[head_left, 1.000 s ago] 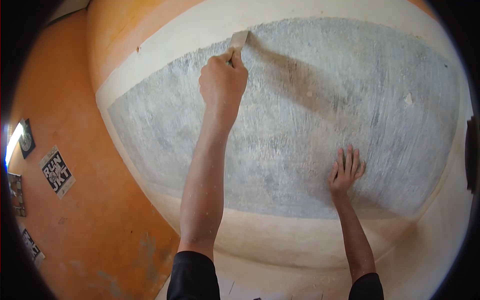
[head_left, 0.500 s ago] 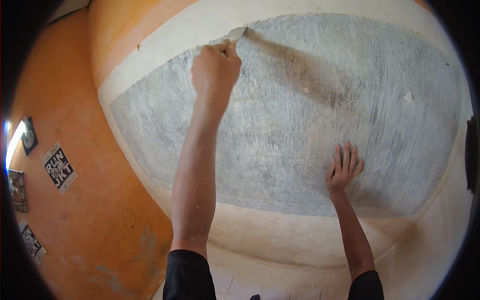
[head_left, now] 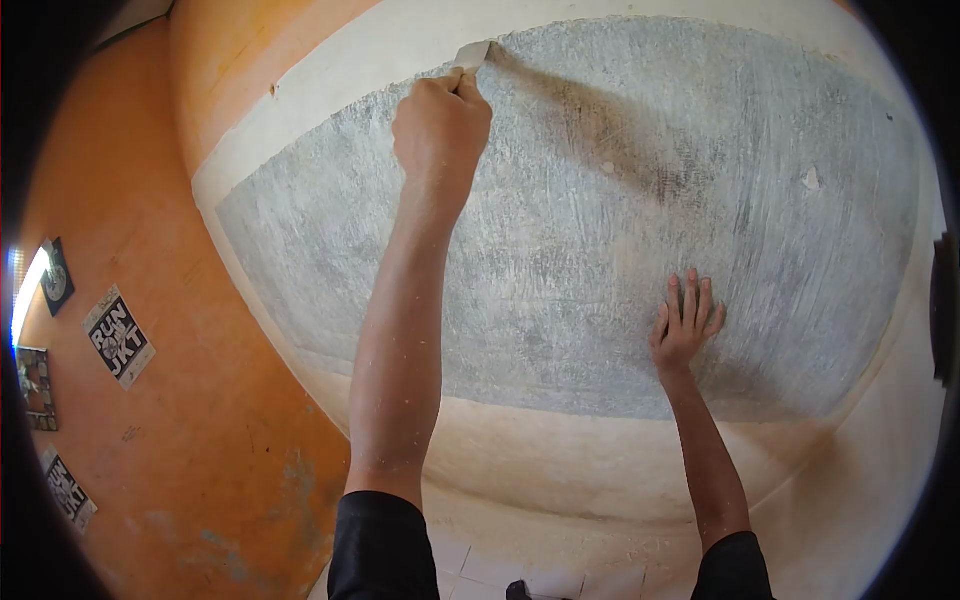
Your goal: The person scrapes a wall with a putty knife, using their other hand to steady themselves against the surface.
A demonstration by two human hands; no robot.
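Observation:
My left hand is wrapped round the handle of a scraper. The flat metal blade touches the wall at the upper edge of a large grey, streaked patch, where it meets the cream border. My fingers cover most of the handle. Lower down on the right, my right hand lies against the grey patch with its fingers spread and holds nothing. A long shadow runs from the blade down to the right across the patch.
An orange wall stands at the left, bearing a "RUN JKT" sticker, another sticker and small framed pictures. A small pale chip marks the patch. Floor tiles show at the bottom.
The view has shifted slightly. My left hand and the scraper appear a little further right along the patch's upper edge. My right hand remains spread on the wall.

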